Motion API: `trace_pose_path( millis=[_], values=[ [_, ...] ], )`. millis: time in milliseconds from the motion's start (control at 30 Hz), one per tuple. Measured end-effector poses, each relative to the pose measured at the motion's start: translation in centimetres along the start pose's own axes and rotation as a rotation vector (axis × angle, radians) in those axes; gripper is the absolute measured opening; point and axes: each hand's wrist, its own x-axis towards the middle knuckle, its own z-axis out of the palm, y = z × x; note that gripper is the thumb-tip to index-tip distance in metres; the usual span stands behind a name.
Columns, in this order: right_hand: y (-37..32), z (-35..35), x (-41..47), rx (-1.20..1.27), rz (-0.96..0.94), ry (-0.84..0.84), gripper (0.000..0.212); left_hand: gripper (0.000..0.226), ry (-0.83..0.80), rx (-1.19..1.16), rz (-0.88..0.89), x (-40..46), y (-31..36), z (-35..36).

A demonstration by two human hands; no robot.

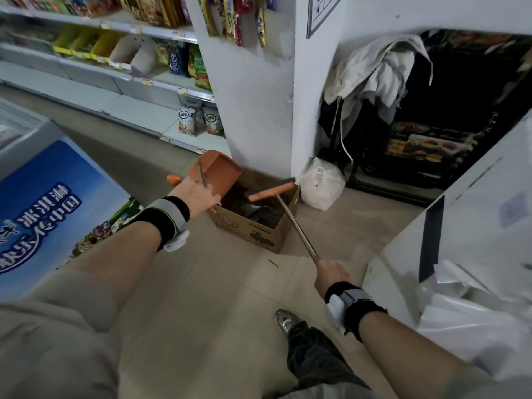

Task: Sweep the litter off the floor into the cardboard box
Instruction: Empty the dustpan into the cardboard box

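Left hand fingers grasp orange dustpan; right hand fingers grasp broom over open cardboard box

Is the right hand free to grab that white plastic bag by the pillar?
Probably not yet: the right hand grips the broom handle, and the cardboard box stands between it and the white bag.

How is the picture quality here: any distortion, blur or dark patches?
Head view: wide-angle bending curves the shelves and pillar; the alcove on the right is deep in shadow; edges are soft, while the cardboard box and broom read clearly.
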Motion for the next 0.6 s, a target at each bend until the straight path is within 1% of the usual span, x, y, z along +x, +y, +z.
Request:
trace_pose_path(
  millis=[100, 267, 433, 533, 600],
  values=[
    [-0.9, -0.6, 0.2, 0.007, -0.013, 0.038, 0.054, 0.04, -0.014, -0.027, -0.013, -0.1, 0.2, -0.2],
    [-2.7, -1.3, 0.6, -0.002, -0.058, 0.055, 0.052, 0.039, -0.013, -0.115, -0.086, -1.6, 0.0, -0.4],
    [-5.7, -2.8, 0.8, -0.009, -0.157, 0.109, 0.06, 0.033, 0.011, -0.289, -0.289, -5.1, -1.4, -0.4],
    [-8.2, -4.3, 0.8, -0.024, -0.184, 0.104, 0.06, 0.046, 0.051, -0.362, -0.396, -8.4, -1.1, -0.3],
    [-9.8, -5.3, 0.9, -0.025, -0.231, 0.141, 0.053, 0.046, 0.079, -0.413, -0.504, -10.6, -0.9, -0.2]
  ],
)
